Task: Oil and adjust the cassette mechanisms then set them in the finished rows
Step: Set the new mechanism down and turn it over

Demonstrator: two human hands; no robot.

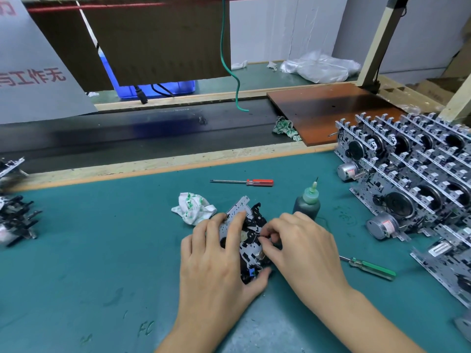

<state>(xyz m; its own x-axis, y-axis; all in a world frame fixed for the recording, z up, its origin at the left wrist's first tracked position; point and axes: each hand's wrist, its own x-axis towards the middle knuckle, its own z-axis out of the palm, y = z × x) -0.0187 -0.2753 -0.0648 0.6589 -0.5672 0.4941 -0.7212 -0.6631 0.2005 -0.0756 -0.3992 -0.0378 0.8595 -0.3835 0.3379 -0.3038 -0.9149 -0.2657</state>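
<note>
Low in the middle of the frame: a mechanism (248, 238) flat on the green mat (89, 250), gripped by the left hand (216, 261) — fingers spread over its metal plate, thumb hooked under the near edge. Right hand (303, 250) curled in from the right, fingertips (267, 236) pinching at a small part on the mechanism's black side; which part, cannot tell.

Just behind the right hand: an oil bottle (307, 203), upright, dark, with a green neck and thin needle tip. Left of the mechanism, touching or just beside it: a crumpled rag (193, 208), white with green print. Farther up the mat: a red screwdriver (246, 182), lying level. Right of the right wrist: a green screwdriver (369, 267), partly hidden at the tip by the hand.

Right edge of the frame: finished rows (413, 174) of mechanisms stood on edge, motors and flywheels facing out. Left edge: a blurred pile (15, 217) of more mechanisms. Across the middle: a dark belt (127, 138), with a second rag (285, 128) at the edge of a brown board (331, 115). Upper middle: a green cable (229, 67) hanging down.
</note>
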